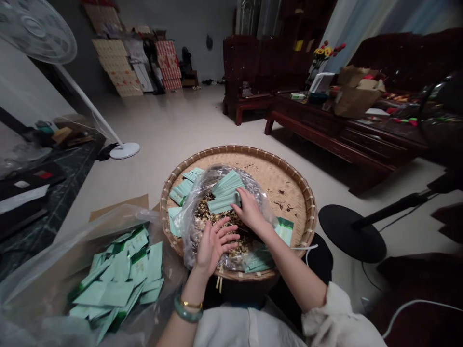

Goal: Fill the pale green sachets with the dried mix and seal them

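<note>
A round woven bamboo tray (289, 168) rests in front of me. A clear plastic bag (213, 178) lies open on it, with loose dried tea and flowers (208, 214) inside. A stack of green packets (226, 190) lies on the bag's far side. My right hand (249, 209) reaches into the bag, its fingertips touching that stack, fingers bent. My left hand (213, 243) lies on the dried mix with fingers spread. More green packets (183, 190) lie on the tray's left side and others (284, 230) at its right.
A large clear bag (54, 270) at my left holds several green packets (119, 284). A white standing fan (123, 149) is at the far left. A black fan base (352, 231) sits right of the tray. Behind it stands a dark wooden table (347, 135) with boxes.
</note>
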`<state>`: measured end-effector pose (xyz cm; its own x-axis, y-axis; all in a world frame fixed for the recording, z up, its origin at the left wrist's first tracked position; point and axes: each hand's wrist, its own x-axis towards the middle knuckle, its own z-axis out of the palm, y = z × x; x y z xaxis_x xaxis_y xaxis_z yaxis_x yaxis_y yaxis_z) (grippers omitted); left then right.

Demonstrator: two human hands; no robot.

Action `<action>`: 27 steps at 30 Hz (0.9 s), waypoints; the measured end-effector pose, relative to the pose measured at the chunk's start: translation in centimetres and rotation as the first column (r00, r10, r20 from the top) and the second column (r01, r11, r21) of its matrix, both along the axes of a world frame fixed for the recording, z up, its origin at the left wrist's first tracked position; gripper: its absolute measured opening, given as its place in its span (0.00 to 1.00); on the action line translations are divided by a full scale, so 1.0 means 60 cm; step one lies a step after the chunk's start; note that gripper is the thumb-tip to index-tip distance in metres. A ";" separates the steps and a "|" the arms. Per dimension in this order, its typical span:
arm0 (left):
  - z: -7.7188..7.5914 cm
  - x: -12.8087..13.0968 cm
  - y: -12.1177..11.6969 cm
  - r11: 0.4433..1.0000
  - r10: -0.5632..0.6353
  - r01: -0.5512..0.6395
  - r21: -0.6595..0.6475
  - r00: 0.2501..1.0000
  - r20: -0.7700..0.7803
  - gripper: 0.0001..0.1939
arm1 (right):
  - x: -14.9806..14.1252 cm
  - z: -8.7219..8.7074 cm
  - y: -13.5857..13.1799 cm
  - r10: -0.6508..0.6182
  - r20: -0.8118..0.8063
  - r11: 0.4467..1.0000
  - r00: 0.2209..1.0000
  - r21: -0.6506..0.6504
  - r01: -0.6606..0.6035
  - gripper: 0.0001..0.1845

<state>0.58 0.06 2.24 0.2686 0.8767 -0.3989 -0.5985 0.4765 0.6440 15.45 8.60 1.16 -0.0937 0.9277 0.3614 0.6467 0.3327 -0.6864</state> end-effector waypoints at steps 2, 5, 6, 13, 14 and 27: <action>-0.002 0.004 0.001 1.000 0.003 -0.003 -0.004 1.000 -0.016 0.27 | 0.000 -0.012 0.014 -0.012 0.149 1.000 0.989 0.000 0.012 0.26; -0.003 0.003 0.003 0.999 0.019 -0.020 -0.026 1.000 -0.010 0.25 | -0.004 -0.011 0.017 0.016 0.192 1.000 0.981 -0.002 -0.016 0.15; -0.002 0.000 0.003 0.999 0.027 -0.027 -0.033 1.000 0.006 0.26 | -0.003 -0.008 0.014 0.034 0.163 0.999 0.986 0.015 -0.037 0.13; -0.002 -0.012 0.006 0.998 0.059 -0.056 -0.023 0.986 0.155 0.27 | 0.035 0.018 -0.040 0.243 -0.194 0.944 0.950 0.272 -0.186 0.10; -0.003 -0.010 0.006 0.998 0.067 -0.067 -0.008 0.991 0.115 0.24 | 0.038 0.019 -0.047 0.255 -0.210 0.943 0.944 0.270 -0.194 0.10; -0.017 0.014 -0.004 0.968 0.202 -0.137 0.210 0.923 -0.327 0.24 | 0.031 0.039 -0.088 0.126 -0.106 0.990 0.986 0.075 -0.118 0.19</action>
<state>1.40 -0.18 1.21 -0.0158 0.9625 -0.2709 -0.3866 0.2440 0.8894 17.31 3.30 3.52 -0.1611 0.8843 0.4382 0.5202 0.4534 -0.7237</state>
